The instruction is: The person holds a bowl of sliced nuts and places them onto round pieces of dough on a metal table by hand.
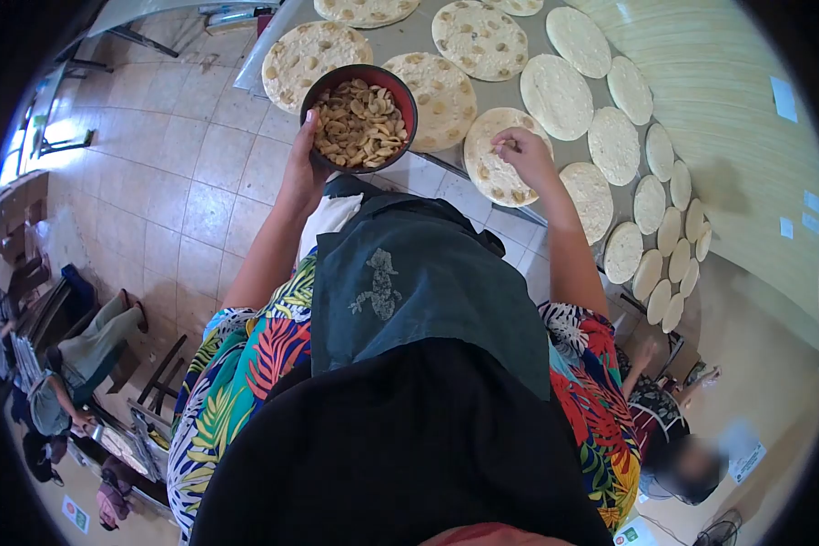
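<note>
My left hand (308, 166) is closed on a bowl (408, 98), dark outside and red inside, with its thumb on the rim. Pale tan split nuts or beans (359, 123) fill much of it. Over a flat, pale dough round (493, 182) at the table's near edge is my right hand (524, 153), fingertips pinched close to the surface. Whatever is between them is too small to make out. Similar pieces dot that round, as well as the neighbouring rounds (428, 100) behind and to the left.
The grey table (400, 38) carries several plain rounds (557, 96) reaching to the right, beside a pale wall (737, 91). Another person (655, 409) is at the lower right. More people (55, 400) work at the far left, across the tiled floor (182, 164).
</note>
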A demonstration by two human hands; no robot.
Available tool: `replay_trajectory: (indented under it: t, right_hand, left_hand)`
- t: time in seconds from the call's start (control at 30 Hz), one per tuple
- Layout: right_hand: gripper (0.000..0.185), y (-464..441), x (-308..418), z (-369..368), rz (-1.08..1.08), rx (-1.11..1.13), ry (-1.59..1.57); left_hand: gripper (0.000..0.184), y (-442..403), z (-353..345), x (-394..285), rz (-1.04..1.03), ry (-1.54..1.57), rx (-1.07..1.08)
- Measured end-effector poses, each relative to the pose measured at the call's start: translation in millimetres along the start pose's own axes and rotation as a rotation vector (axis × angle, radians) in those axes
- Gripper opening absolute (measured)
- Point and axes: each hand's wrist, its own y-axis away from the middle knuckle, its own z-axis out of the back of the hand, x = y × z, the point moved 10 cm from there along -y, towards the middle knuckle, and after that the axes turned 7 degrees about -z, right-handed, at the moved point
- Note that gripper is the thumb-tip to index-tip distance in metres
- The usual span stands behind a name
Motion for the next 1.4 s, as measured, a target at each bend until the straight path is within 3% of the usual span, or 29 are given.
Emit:
replay_trajectory:
  t: [0.07, 0.27, 0.77, 1.0, 1.07, 1.1, 1.17, 1.2, 1.23, 1.3, 1.4]
  right_hand:
    - [0.011, 2.8, 21.6, -11.0, 0.180, -0.043, 0.190]
    - [0.015, -12.2, 20.3, -42.2, 0.276, 0.050, 0.490]
    - [0.010, -19.3, 20.2, -43.7, 0.470, -0.173, 0.646]
    - [0.015, -27.1, 10.7, -28.4, 0.363, -0.212, 0.494]
    - [0.021, -37.3, -7.3, -2.6, 0.256, -0.279, 0.125]
    - [0.021, -40.8, -9.7, 2.4, 0.256, -0.280, 0.124]
    - [0.024, -53.9, -43.6, 6.3, -0.015, -0.184, -0.069]
    - [0.021, -54.1, -46.6, 3.8, -0.037, -0.141, -0.175]
    - [0.021, -52.8, -46.9, 3.6, -0.038, -0.145, -0.176]
    - [0.018, -43.4, -20.1, -2.2, 0.184, -0.174, 0.120]
    - [0.014, -36.2, -7.2, -18.4, 0.179, -0.135, 0.255]
  left_hand:
    - [0.069, 0.9, -0.7, 1.8, 0.004, -0.024, -0.008]
    - [0.068, 7.7, -6.6, 8.5, 0.040, -0.035, -0.013]
    - [0.067, 9.5, 4.6, 10.7, 0.036, -0.030, -0.076]
    - [0.066, 10.4, 2.9, 8.8, 0.023, -0.020, -0.065]
    - [0.066, 9.8, 5.6, 11.0, 0.023, -0.014, -0.059]
    - [0.066, 10.4, 5.3, 10.4, 0.023, -0.014, -0.059]
    - [0.066, 11.8, 4.9, 9.4, 0.029, -0.023, -0.073]
    - [0.066, 11.2, 4.7, 9.9, 0.030, -0.023, -0.068]
    - [0.067, 10.7, 5.6, 10.3, 0.029, -0.029, -0.061]
    - [0.067, 10.8, 6.0, 11.1, 0.025, -0.035, -0.054]
    - [0.067, 9.3, 5.8, 12.2, 0.025, -0.027, -0.045]
